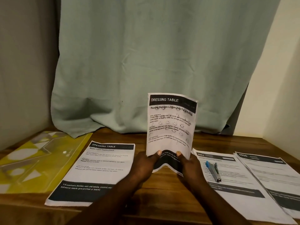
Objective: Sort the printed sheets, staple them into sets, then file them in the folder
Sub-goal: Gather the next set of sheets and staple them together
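I hold a set of printed sheets headed "DRESSING TABLE" (171,125) upright above the wooden table. My left hand (144,166) and my right hand (189,166) pinch its bottom edge, thumbs on the front, and the lower part bends. A second "DRESSING TABLE" sheet pile (97,171) lies flat to the left. To the right lie two more piles of printed sheets (230,189) (276,176). A stapler with a blue end (213,171) rests on the nearer right pile. A yellow patterned folder (37,159) lies at the far left.
A pale green curtain (154,62) hangs behind the table and drapes onto its back edge. Walls close in on the left and right. Bare brown wood of the table (162,192) shows in front of my hands.
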